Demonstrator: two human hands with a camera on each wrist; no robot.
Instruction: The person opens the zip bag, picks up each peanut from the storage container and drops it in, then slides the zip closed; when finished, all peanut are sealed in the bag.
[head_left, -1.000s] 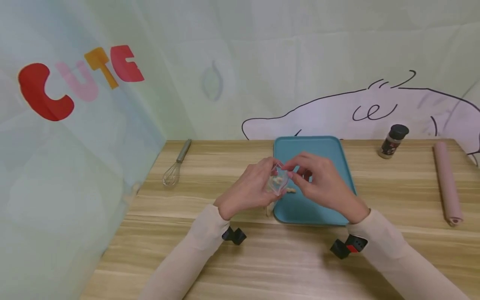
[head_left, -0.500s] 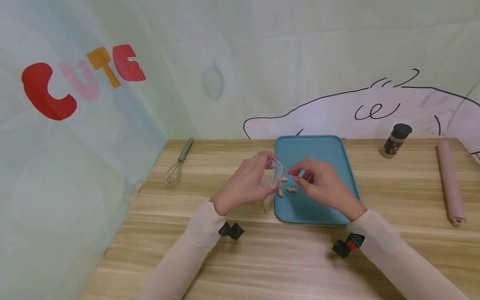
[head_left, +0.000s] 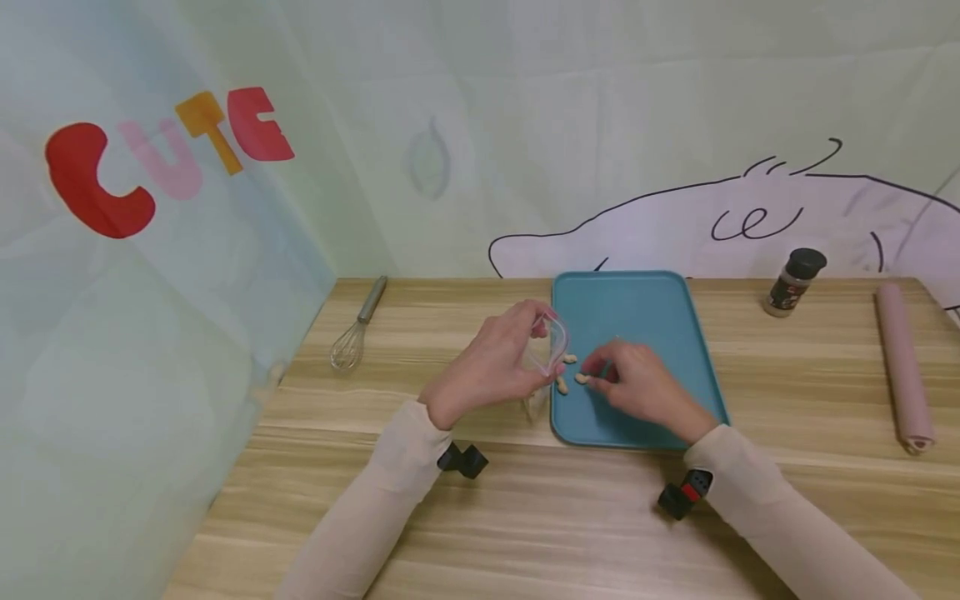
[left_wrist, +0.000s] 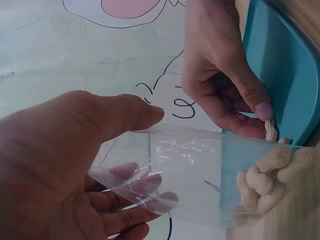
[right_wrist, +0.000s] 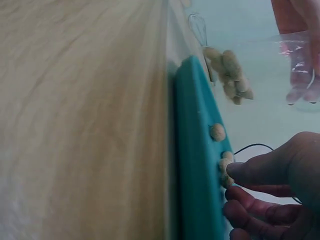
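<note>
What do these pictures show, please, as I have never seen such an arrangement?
There is no machine, only bare-handed work. The wide picture looks down from a head camera; the other two come from small black cameras, one on each wrist. The left hand holds open a clear plastic bag containing tan peanuts; the right hand pinches another peanut at the turquoise rectangular tray. The pale wooden table also bears a grey wire whisk, a black-capped jar and a rolled pink mat.

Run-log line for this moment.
left hand: holds clear bag of peanuts | right hand: at peanut on blue tray, grip unclear
</note>
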